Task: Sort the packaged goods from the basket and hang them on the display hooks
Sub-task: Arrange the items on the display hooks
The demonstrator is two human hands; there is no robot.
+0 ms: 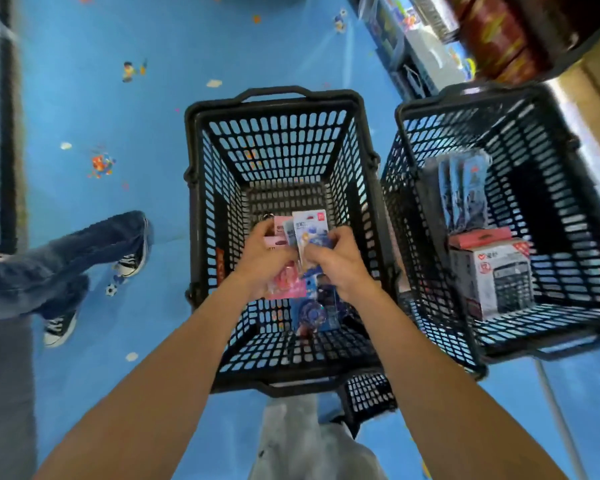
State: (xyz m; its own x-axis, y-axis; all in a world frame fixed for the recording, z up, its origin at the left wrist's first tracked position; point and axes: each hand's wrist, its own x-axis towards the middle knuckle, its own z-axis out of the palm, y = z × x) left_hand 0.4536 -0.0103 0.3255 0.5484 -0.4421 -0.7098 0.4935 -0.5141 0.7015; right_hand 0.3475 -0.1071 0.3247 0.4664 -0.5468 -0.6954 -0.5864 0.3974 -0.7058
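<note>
A black plastic basket (pixel 274 102) stands on the blue floor in the middle of the head view. Both my hands reach down inside it. My left hand (pixel 262 256) grips pink carded packages (pixel 286 289). My right hand (pixel 340 263) grips a blue and white carded package (pixel 310 225) that stands upright beside the pink ones. Another blue package (pixel 312 315) with a round item lies on the basket floor below my hands. No display hooks are in view.
A second black basket (pixel 433 98) to the right holds dark blue packs (pixel 461 192) and a white boxed item (pixel 492 275). Another person's jeans and sneakers (pixel 129 261) are at the left. Shelving with goods (pixel 426 39) runs along the upper right.
</note>
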